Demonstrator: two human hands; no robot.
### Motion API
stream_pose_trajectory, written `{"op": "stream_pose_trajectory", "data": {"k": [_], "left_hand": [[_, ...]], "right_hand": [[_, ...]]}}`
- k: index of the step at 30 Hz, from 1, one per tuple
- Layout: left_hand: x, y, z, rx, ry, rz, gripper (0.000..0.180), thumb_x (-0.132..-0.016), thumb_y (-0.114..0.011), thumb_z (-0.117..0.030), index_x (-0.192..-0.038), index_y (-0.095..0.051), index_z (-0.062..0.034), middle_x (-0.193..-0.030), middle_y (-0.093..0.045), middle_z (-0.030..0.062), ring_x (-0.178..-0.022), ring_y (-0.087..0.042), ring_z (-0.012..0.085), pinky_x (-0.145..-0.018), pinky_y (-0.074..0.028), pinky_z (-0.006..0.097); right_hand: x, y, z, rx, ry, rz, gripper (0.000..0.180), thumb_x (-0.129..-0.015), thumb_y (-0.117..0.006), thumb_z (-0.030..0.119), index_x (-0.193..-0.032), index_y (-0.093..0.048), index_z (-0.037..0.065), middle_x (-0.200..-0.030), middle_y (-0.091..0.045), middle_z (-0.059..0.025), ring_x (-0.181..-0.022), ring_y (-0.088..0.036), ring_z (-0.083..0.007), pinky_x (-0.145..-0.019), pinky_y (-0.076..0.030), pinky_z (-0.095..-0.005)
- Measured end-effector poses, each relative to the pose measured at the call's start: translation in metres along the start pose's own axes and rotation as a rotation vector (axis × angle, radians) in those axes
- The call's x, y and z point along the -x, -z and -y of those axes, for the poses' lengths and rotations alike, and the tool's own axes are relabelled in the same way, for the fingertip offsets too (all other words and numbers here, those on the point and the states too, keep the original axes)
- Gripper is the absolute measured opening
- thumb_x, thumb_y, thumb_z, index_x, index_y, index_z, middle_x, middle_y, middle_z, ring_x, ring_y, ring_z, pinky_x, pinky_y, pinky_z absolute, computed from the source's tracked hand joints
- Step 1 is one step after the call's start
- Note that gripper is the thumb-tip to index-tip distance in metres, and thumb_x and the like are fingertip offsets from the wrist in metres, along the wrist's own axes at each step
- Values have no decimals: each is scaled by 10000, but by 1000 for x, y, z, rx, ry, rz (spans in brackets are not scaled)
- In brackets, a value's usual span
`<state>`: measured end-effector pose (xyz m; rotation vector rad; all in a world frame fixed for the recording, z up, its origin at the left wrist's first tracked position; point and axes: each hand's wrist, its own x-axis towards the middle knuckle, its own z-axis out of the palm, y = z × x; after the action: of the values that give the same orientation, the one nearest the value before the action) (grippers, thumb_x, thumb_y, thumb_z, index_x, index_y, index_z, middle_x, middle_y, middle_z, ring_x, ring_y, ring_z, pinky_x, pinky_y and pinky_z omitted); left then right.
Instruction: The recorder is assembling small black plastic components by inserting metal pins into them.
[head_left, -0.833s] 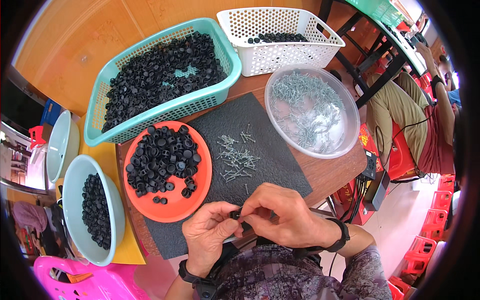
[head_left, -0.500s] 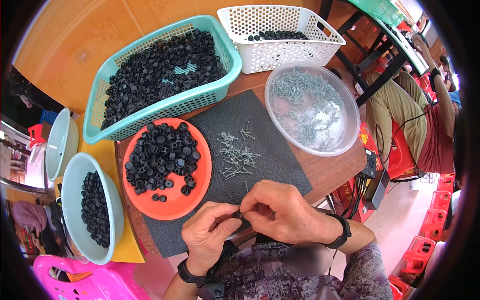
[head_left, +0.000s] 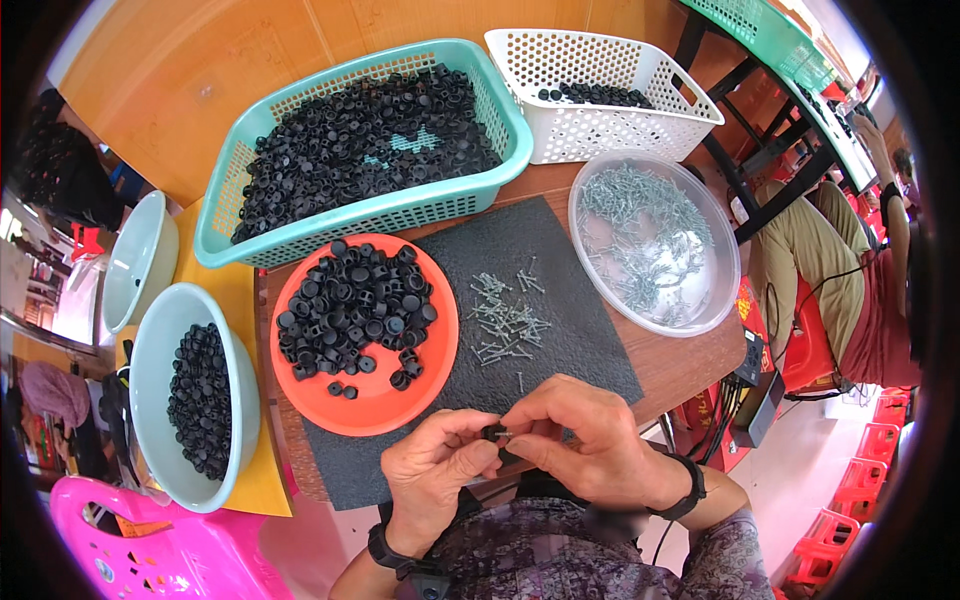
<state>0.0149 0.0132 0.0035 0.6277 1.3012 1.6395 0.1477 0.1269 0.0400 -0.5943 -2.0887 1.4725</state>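
My left hand (head_left: 437,468) pinches a small black plastic cap (head_left: 494,433) at the near edge of the dark grey mat (head_left: 560,260). My right hand (head_left: 585,440) meets it from the right, fingertips holding a small silver screw (head_left: 508,436) against the cap. Both hands touch over the mat's front edge. A loose pile of silver screws (head_left: 503,320) lies on the mat just beyond my hands. An orange plate (head_left: 400,400) heaped with black caps sits to the left of that pile.
A teal basket (head_left: 390,215) full of black caps and a white basket (head_left: 600,130) stand at the back. A clear round tub (head_left: 700,310) of screws sits right. Two pale bowls (head_left: 150,400) and a pink stool (head_left: 170,550) are left. Another person (head_left: 850,290) sits far right.
My hands have stayed together at the mat's front edge, fingers shifting slightly around the cap and screw. Nothing else on the table has moved.
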Motion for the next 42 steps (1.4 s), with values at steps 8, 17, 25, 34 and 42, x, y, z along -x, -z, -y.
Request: {"op": "stream_pose_trajectory", "data": {"k": [8, 17, 25, 34, 42], "left_hand": [[4, 3, -3, -25, -44, 22, 233, -814, -673, 0, -1036, -619, 46, -842, -620, 74, -687, -608, 103, -594, -515, 212], [10, 2, -5, -316, -157, -83, 235, -763, -735, -69, -973, -657, 2, -816, -629, 58, -681, -594, 101, -593, -478, 222], [6, 5, -7, -476, -371, -80, 230, -756, -741, -75, -960, -660, -8, -815, -645, 80, -680, -618, 133, -575, -480, 235], [8, 7, -5, -507, -380, -70, 226, -746, -740, -49, -951, -655, -4, -823, -647, 80, -685, -623, 140, -587, -488, 247], [15, 13, 3, -235, -157, -58, 211, -782, -719, -67, -970, -650, 1, -824, -628, 43, -699, -587, 92, -599, -477, 215]], "right_hand": [[0, -9, -5, 172, 242, -75, 184, -702, -663, -45, -863, -589, 5, -726, -574, -111, -648, -558, -273, -560, -433, -357], [2, -17, -7, 206, 331, -104, 220, -652, -687, -83, -841, -601, -9, -755, -621, -99, -585, -563, -224, -485, -417, -304], [0, -18, -4, 171, 208, -76, 201, -698, -675, -69, -868, -584, -13, -711, -574, -103, -584, -538, -234, -501, -413, -327], [1, -23, -1, 164, 186, -84, 187, -706, -674, -66, -861, -589, -5, -720, -588, -111, -593, -551, -246, -509, -428, -328], [-3, -31, -4, 161, 231, -61, 163, -700, -689, -57, -829, -607, -2, -695, -611, -84, -550, -545, -161, -473, -411, -270]]}}
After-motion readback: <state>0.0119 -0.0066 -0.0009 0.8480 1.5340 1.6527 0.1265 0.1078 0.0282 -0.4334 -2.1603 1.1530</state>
